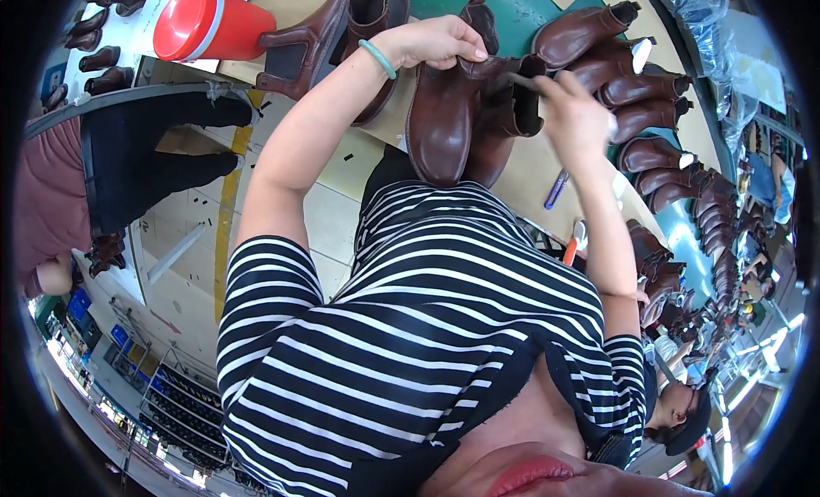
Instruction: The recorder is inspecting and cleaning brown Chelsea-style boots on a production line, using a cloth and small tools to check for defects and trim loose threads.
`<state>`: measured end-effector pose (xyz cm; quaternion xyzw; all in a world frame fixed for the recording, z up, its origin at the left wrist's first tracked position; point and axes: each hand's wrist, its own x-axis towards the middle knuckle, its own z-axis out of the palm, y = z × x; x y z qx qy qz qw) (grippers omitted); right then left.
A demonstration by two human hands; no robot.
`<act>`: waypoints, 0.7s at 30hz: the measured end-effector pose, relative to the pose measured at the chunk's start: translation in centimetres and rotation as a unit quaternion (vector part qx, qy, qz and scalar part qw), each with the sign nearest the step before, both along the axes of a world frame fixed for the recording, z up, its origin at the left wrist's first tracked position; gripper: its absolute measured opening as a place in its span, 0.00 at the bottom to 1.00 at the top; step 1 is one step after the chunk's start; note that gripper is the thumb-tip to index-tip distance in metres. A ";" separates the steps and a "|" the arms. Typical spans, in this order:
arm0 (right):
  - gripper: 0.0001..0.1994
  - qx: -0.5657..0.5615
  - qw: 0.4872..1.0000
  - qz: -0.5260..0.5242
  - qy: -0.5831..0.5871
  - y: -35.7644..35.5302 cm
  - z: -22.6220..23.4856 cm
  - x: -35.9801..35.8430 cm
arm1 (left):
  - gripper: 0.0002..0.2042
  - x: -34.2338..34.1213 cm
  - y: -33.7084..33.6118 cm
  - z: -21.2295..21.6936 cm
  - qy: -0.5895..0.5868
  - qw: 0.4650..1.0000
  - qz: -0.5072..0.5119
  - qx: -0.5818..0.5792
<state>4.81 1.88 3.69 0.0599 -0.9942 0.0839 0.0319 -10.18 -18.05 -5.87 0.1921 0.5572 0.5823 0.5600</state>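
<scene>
A pair of brown leather ankle boots stands on the work table in front of me. My left hand (438, 44), with a pale green bangle on the wrist, pinches the top edge of the left boot (440, 121). Beside it is the other boot (495, 129), its dark opening facing my right hand (576, 117). That hand is closed and a little blurred. From its fingers a thin greyish tool (523, 81) reaches toward the boot tops; its kind is not clear.
A red lidded container (205, 23) stands at the far left near more brown boots (312, 44). Rows of boots (645, 87) line the right side. A purple pen-like tool (556, 189) and an orange-handled tool (574, 245) lie at right. Another person (128, 155) stands at left.
</scene>
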 end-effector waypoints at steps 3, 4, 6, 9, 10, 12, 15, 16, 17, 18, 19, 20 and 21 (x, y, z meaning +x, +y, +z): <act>0.13 -0.102 0.990 -0.095 0.008 3.5 2.3 1.4 | 0.05 0.3 -1.0 0.5 -0.007 1.000 0.019 -0.016; 0.12 -0.116 0.984 -0.135 -0.006 4.4 2.7 2.0 | 0.05 0.3 -1.0 0.6 -0.006 1.000 0.020 -0.015; 0.11 -0.182 0.972 -0.144 0.019 7.1 0.6 3.4 | 0.05 0.3 -1.2 0.7 -0.003 1.000 0.021 0.000; 0.13 -0.267 0.922 -0.267 -0.090 8.6 -3.9 5.9 | 0.07 0.2 -1.5 1.0 0.026 1.000 0.006 0.000; 0.12 -0.248 0.928 -0.272 -0.064 9.1 -6.1 7.3 | 0.07 0.2 -1.4 1.8 0.027 1.000 0.004 0.001; 0.10 -0.318 0.879 -0.312 -0.169 6.9 -5.5 8.2 | 0.11 0.2 -1.5 4.1 0.190 0.974 -0.077 -0.092; 0.07 -0.447 0.798 -0.352 -0.200 7.2 -7.8 10.1 | 0.15 -0.2 -1.2 5.7 0.317 0.913 -0.185 -0.178; 0.07 -0.448 0.797 -0.351 -0.200 7.2 -7.8 10.1 | 0.16 -0.4 -0.8 6.0 0.351 0.880 -0.230 -0.223; 0.08 -0.476 0.796 -0.344 -0.146 7.2 -7.6 10.0 | 0.17 -0.6 -0.1 6.3 0.350 0.863 -0.277 -0.236; 0.08 -0.502 0.792 -0.336 -0.091 7.4 -7.4 9.8 | 0.17 -0.8 0.4 6.4 0.350 0.863 -0.277 -0.236; 0.08 -0.504 0.797 -0.322 -0.085 7.9 -6.8 9.6 | 0.18 -1.0 1.0 6.4 0.350 0.852 -0.305 -0.245; 0.08 -0.467 0.825 -0.310 -0.066 7.6 -5.5 8.9 | 0.18 -1.2 1.4 6.3 0.347 0.841 -0.329 -0.255; 0.08 -0.425 0.865 -0.263 -0.036 7.3 -4.7 8.2 | 0.21 -1.6 2.0 6.2 0.336 0.824 -0.364 -0.277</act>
